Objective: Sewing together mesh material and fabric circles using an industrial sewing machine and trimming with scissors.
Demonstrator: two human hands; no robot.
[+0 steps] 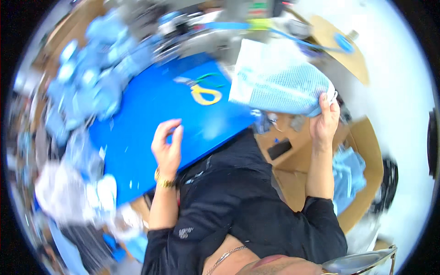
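Note:
My right hand (324,121) pinches one end of a white-and-light-blue mesh bag (286,80) between thumb and fingers. The bag is raised past the right end of the blue table (146,133), its other end pointing left, and something light blue shows through the mesh. Over the table's near edge, my left hand (167,144) is empty, with thumb and fingers bent and a gap between them. Farther back on the table lie yellow-handled scissors (205,95). A thin green-handled tool (211,82) rests right beside them, its kind too blurred to tell.
Light blue soft pieces (98,68) heap up along the table's left side, with clear plastic bags (64,190) nearer. An open cardboard box (366,146) holding light blue cloth (348,174) stands on the right. A blue strap (229,26) crosses the cluttered back.

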